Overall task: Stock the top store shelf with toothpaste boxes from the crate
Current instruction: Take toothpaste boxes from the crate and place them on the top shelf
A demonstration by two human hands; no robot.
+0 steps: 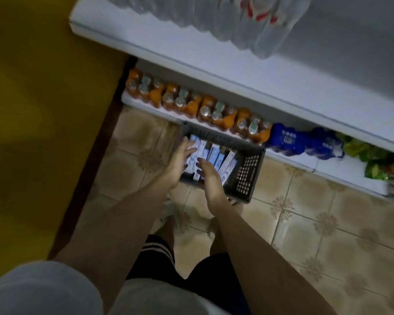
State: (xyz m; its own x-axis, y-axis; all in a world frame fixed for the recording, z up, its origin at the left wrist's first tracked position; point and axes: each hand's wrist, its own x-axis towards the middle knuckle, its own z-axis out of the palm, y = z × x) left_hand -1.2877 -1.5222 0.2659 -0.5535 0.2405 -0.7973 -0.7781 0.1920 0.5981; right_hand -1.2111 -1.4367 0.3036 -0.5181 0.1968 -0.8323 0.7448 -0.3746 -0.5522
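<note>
Two white shelves [248,71] run off the frame's right edge. Below, on beige floor tiles [305,212], a dark grey perforated plastic crate [246,171] holds blurred blue-and-white toothpaste boxes [214,155], partly hidden by the left hand [180,160] and right hand [208,176], both with fingers spread.

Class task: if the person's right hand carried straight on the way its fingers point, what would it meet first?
Most likely the toothpaste boxes standing in the crate. The right hand reaches toward them with open fingers, though depth is unclear.
</note>
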